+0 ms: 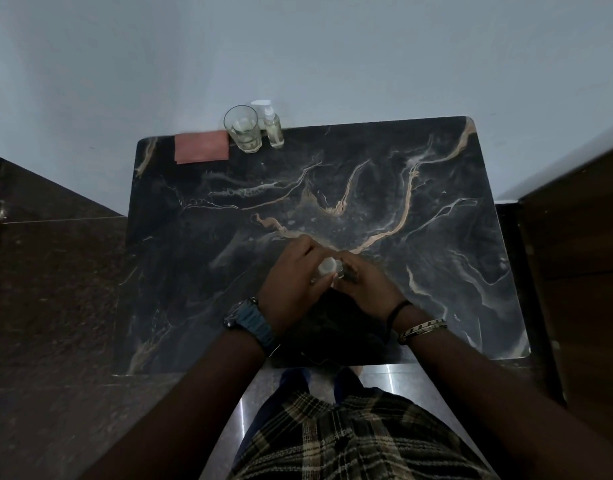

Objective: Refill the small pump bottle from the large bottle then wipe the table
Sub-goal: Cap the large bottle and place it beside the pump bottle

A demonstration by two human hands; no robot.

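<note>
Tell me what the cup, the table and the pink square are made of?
The cup looks like clear glass: you can see through it. The table looks like polished dark marble, or a marble print, with tan and white veins. The pink square looks like soft cloth, flat and matte, though it could be a thin sponge.

The table (332,188) is dark, polished marble-look stone with tan veins. The tumbler (242,129) is clear glass, the spray bottle (274,128) translucent plastic, the pink cloth (201,147) matt.
</note>
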